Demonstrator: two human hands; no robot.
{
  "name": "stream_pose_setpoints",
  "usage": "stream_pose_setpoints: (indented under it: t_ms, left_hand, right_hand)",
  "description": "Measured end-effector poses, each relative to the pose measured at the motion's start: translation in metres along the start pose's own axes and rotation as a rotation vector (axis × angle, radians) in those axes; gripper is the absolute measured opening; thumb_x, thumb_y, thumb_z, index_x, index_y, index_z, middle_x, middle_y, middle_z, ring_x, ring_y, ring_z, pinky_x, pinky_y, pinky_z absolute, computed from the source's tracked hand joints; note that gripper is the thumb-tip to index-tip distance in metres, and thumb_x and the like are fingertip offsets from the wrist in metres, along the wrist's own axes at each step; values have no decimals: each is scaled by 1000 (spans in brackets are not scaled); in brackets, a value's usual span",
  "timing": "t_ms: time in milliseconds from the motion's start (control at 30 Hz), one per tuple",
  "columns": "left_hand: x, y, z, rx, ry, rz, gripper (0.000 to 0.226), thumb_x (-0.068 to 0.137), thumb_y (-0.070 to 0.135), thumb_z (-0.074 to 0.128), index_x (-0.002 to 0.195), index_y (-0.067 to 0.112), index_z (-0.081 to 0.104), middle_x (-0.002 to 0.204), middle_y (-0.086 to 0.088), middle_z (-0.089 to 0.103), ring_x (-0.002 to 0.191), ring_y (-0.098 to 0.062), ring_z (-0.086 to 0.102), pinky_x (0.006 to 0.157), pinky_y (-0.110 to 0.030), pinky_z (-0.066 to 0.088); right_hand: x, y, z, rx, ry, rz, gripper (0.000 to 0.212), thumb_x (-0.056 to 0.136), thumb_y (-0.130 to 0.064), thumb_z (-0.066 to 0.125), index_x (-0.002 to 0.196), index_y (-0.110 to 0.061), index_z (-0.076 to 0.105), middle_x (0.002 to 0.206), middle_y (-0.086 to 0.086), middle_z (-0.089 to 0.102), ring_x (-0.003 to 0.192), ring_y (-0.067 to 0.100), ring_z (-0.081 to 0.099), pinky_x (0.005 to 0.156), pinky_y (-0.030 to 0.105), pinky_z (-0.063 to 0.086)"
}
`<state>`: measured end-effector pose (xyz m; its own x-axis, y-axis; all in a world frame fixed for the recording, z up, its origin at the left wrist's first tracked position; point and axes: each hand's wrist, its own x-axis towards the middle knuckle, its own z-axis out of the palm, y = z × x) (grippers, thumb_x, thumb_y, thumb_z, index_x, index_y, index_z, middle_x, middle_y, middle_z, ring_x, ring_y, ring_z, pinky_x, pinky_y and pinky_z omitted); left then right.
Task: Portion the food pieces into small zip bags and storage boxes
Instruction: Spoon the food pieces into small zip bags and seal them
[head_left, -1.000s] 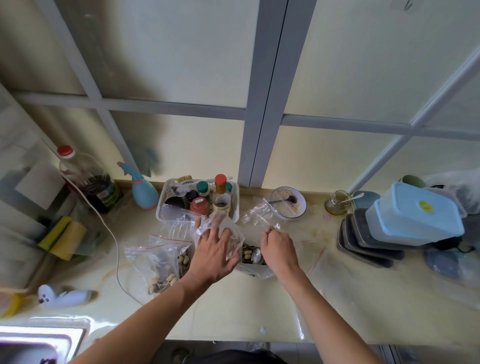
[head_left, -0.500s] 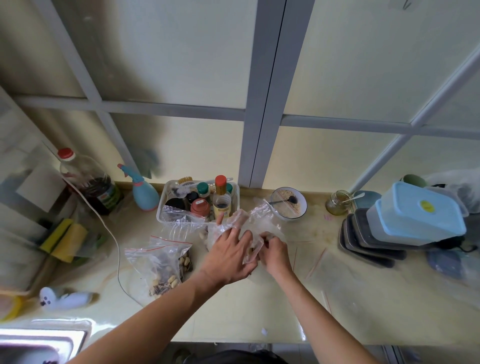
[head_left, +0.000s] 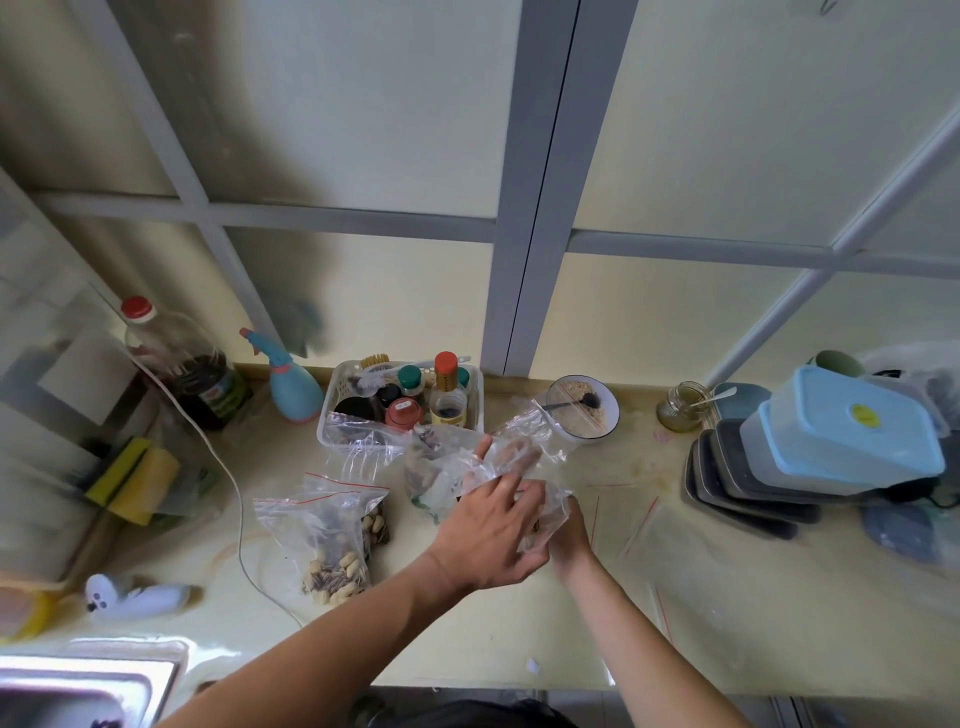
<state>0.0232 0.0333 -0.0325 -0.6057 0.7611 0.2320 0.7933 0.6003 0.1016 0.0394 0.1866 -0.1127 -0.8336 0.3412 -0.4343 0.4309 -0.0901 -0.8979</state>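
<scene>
At the centre of the frame, both hands meet over the pale surface (head_left: 467, 644) on a crumpled clear zip bag (head_left: 483, 462). The left hand (head_left: 493, 535) lies over the bag with fingers spread and fairly straight, partly seen through the plastic. The right hand (head_left: 569, 530) is largely hidden behind bag and left hand; its grip cannot be told. Left of centre a filled zip bag of nuts and seeds (head_left: 332, 530) lies on the surface. Stacked storage boxes (head_left: 852, 431) stand at the right edge.
</scene>
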Motion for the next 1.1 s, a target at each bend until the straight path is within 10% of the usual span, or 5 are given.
stream_pose_setpoints:
  t_ms: [167, 367, 700, 1100]
  left_hand:
    - [1, 1, -3, -64, 78, -14, 49, 82, 54, 55, 111, 14, 60, 140, -17, 51, 134, -29, 47, 120, -59, 19]
    - [-2, 6, -3, -251, 252, -311, 40, 79, 54, 49, 100, 21, 50, 115, -12, 50, 96, -26, 44, 83, -37, 40]
    - [-22, -53, 3, -497, 250, -947, 23, 95, 42, 51, 93, 19, 52, 81, 1, 59, 76, -18, 57, 80, -35, 44]
    - [-30, -68, 29, -569, -157, -698, 35, 90, 46, 57, 107, 18, 43, 104, -3, 61, 93, -21, 57, 81, -35, 48]
  right_hand:
    - [1, -10, -1, -15, -12, 47, 44, 95, 17, 44, 66, -14, 56, 61, -4, 58, 58, 12, 52, 59, 27, 45]
    - [4, -27, -11, -245, 80, 18, 42, 98, -28, 54, 62, -12, 67, 54, -7, 68, 52, 1, 59, 66, 29, 47]
    - [2, -54, -24, -269, 83, -21, 29, 102, -33, 55, 88, -18, 76, 65, 5, 71, 60, 22, 72, 56, 28, 48]
    - [-9, -79, -20, -438, 133, -68, 32, 99, -32, 51, 81, -17, 73, 65, 9, 73, 56, 17, 71, 66, 28, 52]
